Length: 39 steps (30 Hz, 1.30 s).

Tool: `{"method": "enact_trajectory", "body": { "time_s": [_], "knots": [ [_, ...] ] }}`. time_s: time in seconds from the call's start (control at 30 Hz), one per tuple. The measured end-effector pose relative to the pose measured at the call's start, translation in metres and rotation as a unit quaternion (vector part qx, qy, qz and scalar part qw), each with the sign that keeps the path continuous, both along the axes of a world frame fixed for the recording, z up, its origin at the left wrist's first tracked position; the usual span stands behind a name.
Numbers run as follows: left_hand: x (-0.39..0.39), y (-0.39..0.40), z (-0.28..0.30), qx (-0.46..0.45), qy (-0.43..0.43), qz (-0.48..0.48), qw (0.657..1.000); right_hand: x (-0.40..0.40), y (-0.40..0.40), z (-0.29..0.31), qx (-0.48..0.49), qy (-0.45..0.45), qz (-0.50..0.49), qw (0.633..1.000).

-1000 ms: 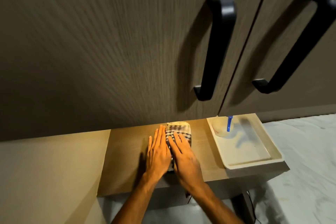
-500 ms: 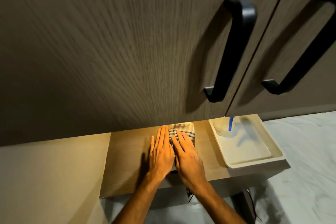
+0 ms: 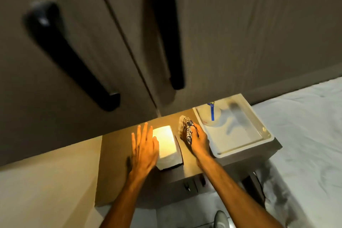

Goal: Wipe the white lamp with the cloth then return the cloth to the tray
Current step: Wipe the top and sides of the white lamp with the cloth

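The white tray (image 3: 266,136) sits at the right end of the wooden surface (image 3: 114,155), and inside it, toward the far corner, there's a round white dish (image 3: 204,115) with a blue stick (image 3: 212,113) standing in it; the rest of the tray floor is bare. Just left of the tray, the right hand (image 3: 199,139) is clenched around the bunched checked cloth (image 3: 186,127), which pokes out beyond the knuckles, close to the tray's left wall but not in it. Left of that, the glowing white lamp (image 3: 165,144) is in plain sight, and the left hand (image 3: 145,149) lies flat with fingers spread and holding nothing, pressed against the lamp's left side. Half a second ago both hands lay side by side on the cloth, covering the lamp; now the hands have parted, the cloth is off the lamp and carried toward the tray. The view has swung too: the black cabinet handles (image 3: 164,29) now hang left of the tray.
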State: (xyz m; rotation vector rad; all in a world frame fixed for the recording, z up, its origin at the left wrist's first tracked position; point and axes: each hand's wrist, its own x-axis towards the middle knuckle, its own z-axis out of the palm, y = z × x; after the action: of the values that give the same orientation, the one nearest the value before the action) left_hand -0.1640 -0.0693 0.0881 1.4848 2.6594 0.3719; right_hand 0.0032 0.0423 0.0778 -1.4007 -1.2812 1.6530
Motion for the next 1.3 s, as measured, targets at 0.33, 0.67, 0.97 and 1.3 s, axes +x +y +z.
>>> {"method": "enact_trajectory", "body": {
  "time_s": [0.33, 0.67, 0.97, 1.3],
  "knots": [
    [0.009, 0.036, -0.005, -0.016, -0.020, 0.003, 1.000, -0.006, -0.045, -0.024, -0.083, 0.170, 0.054, 0.980],
    [0.002, 0.029, -0.018, 0.018, -0.050, -0.025, 0.998, -0.040, 0.000, -0.021, 0.002, 0.084, 0.161, 0.983],
    [0.000, 0.033, -0.020, 0.017, -0.025, -0.016, 0.999, -0.028, -0.043, -0.023, -0.016, 0.126, 0.121, 0.984],
    [0.006, 0.037, -0.014, 0.024, -0.031, -0.006, 0.999, -0.021, -0.011, -0.026, -0.052, 0.053, 0.121, 0.990]
  ]
}}
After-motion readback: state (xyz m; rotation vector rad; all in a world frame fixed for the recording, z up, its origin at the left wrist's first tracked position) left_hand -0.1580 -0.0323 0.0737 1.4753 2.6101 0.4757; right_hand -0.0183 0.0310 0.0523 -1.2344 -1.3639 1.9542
